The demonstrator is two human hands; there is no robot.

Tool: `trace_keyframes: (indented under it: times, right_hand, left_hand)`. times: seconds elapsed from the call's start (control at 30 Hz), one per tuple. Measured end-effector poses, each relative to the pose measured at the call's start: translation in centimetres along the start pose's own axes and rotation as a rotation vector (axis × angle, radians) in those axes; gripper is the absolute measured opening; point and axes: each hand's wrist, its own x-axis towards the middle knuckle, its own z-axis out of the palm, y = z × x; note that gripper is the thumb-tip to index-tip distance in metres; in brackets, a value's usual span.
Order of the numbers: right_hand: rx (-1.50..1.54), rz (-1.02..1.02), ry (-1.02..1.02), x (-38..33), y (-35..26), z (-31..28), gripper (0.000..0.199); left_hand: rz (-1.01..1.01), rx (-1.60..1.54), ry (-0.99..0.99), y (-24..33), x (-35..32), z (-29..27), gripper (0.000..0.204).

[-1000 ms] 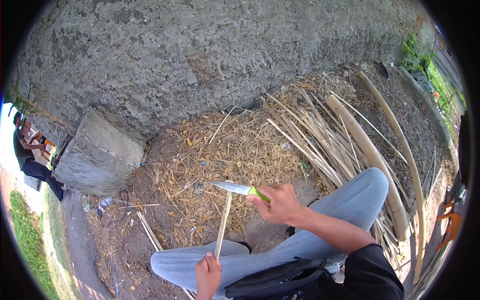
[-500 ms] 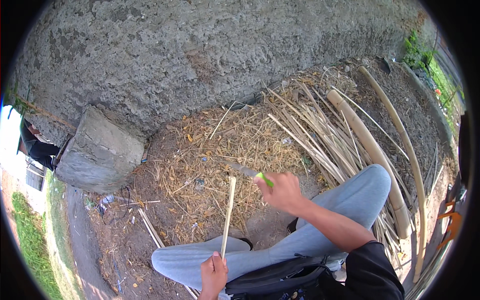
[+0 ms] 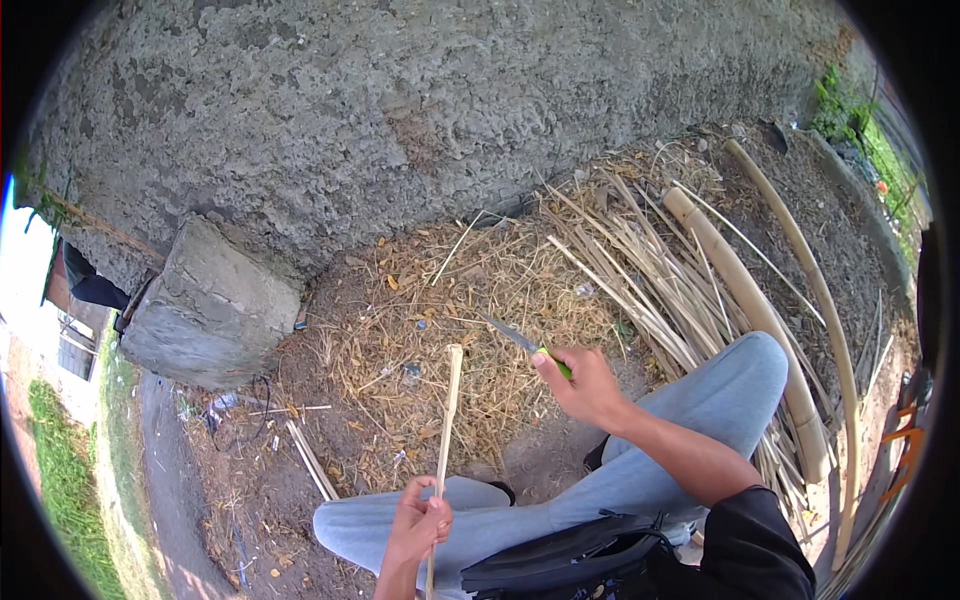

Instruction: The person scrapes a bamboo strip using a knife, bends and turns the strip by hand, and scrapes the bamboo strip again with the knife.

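Note:
My left hand (image 3: 420, 522) is closed around a thin, pale bamboo strip (image 3: 449, 415), which stands up from between its fingers over my left leg. The strip's lower end runs down past the hand. In my right hand (image 3: 585, 385) is a knife (image 3: 515, 333) with a green handle, gripped in a fist. Its grey blade points to the far left, above the litter of shavings (image 3: 450, 300), and is apart from the strip. My crossed legs in light blue trousers lie beneath both hands.
Many split bamboo strips (image 3: 660, 290) lie heaped on the right, beside a thick bamboo pole (image 3: 740, 270) and a thinner curved one (image 3: 810, 270). A rough grey wall (image 3: 450, 110) rises ahead. At left stands a concrete block (image 3: 215, 310); a few strips (image 3: 312, 460) lie nearer.
The knife in my right hand has shifted slightly right and its blade is more steeply angled. My left hand has risen a little along the bamboo strip and turned.

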Motion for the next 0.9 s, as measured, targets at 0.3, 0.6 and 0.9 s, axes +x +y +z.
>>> trace_keyframes:
  times: [0.3, 0.6, 0.9]
  right_hand:
    - [0.017, -0.045, -0.039, -0.2, 0.6, 0.5, 0.048]
    - [0.137, 0.015, -0.044, -0.7, 1.1, 0.5, 0.049]
    - [0.478, 0.097, -0.033, -1.0, -0.4, 0.5, 0.024]
  left_hand:
    - [0.298, 0.406, 0.239, -0.3, 0.7, 1.4, 0.028]
    - [0.144, 0.429, 0.137, 1.5, 0.9, 1.8, 0.040]
    - [0.105, 0.584, 0.050, 6.0, 2.5, 3.6, 0.043]
